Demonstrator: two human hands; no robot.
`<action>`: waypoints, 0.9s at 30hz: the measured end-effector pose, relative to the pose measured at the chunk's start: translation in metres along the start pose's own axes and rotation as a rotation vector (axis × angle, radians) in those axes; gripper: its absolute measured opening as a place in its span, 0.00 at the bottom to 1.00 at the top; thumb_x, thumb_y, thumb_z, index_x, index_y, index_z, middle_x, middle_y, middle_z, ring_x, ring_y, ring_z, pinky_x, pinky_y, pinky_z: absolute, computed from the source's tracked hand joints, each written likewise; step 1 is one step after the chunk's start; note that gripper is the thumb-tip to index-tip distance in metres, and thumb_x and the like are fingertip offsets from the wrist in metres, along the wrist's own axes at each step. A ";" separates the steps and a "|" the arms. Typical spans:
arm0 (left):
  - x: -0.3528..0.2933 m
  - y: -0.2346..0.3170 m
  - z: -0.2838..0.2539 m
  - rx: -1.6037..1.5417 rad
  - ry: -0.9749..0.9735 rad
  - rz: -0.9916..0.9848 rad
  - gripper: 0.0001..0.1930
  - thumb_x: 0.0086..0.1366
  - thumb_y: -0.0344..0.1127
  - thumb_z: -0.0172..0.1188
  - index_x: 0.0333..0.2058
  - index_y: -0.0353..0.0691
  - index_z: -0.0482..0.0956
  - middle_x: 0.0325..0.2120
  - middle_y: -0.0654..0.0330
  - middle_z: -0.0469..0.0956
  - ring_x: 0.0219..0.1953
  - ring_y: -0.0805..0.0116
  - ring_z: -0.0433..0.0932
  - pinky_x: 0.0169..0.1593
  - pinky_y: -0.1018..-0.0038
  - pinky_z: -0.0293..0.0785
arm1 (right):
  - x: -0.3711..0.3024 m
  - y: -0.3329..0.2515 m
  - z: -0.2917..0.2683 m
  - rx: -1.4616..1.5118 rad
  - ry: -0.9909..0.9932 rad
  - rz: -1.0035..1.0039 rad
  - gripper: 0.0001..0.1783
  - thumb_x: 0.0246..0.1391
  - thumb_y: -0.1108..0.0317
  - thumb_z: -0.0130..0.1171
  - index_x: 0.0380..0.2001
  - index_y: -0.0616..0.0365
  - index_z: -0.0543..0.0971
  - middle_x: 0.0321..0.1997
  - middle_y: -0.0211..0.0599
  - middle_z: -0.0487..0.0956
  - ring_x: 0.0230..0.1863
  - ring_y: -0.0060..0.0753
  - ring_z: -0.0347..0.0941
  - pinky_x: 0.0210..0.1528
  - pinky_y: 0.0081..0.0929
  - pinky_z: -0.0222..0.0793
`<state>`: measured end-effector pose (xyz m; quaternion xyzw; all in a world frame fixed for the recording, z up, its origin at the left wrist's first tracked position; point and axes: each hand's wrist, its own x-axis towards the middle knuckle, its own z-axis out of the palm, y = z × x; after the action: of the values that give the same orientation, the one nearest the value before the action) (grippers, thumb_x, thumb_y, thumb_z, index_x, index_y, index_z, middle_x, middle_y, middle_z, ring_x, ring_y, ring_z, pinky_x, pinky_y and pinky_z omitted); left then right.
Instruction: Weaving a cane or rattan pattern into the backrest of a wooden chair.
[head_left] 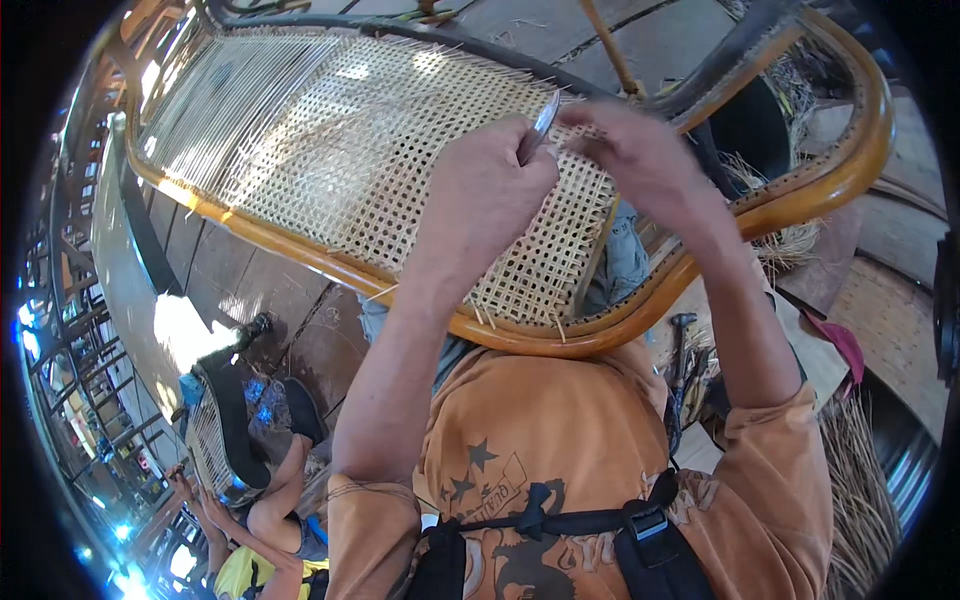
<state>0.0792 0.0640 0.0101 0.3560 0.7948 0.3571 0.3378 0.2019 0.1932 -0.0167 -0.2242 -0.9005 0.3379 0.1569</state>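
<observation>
My left hand [490, 170] is closed around a small knife [545, 115], its shiny pointed blade sticking up past the thumb. Just right of the blade is my right hand [635, 150], fingers bent and smeared by motion; whether they hold anything cannot be made out. Both hands are above the right part of a woven cane panel [400, 170]. The panel shows an open lattice on the right and mostly parallel strands at the far left. Around it runs a curved, varnished wooden frame [560, 345], close against my body. Short cane ends stick out along the panel's edges.
At the right, the frame curves into a loop [875, 120] with small holes along its inner edge. Loose cane strands [850, 490] lie at the lower right, near a dark hand tool [682, 340]. Another person [270, 540] sits at the lower left beside another caned piece [208, 445].
</observation>
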 end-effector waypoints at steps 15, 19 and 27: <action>0.031 -0.058 0.063 0.588 -0.409 -0.018 0.20 0.62 0.45 0.45 0.37 0.33 0.78 0.33 0.45 0.79 0.38 0.47 0.77 0.44 0.60 0.72 | -0.037 0.076 0.030 -0.522 -0.565 0.267 0.09 0.48 0.68 0.53 0.32 0.56 0.78 0.32 0.47 0.78 0.37 0.49 0.75 0.37 0.38 0.70; 0.035 -0.066 0.073 0.711 -0.623 0.086 0.18 0.59 0.42 0.48 0.34 0.31 0.79 0.31 0.44 0.78 0.36 0.47 0.78 0.41 0.59 0.73 | -0.004 0.052 0.013 -0.556 -0.743 0.291 0.13 0.50 0.72 0.49 0.37 0.61 0.80 0.42 0.51 0.78 0.45 0.50 0.75 0.43 0.41 0.71; 0.050 -0.039 0.085 0.688 -1.052 0.000 0.09 0.48 0.28 0.51 0.18 0.36 0.81 0.18 0.48 0.78 0.22 0.56 0.78 0.28 0.63 0.73 | 0.007 0.065 0.033 -0.508 -0.799 0.295 0.13 0.49 0.73 0.49 0.37 0.62 0.80 0.40 0.51 0.79 0.44 0.49 0.76 0.43 0.39 0.72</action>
<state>0.1078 0.1132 -0.0791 0.5725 0.5916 -0.1421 0.5496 0.2012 0.2221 -0.0841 -0.2332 -0.9028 0.1860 -0.3097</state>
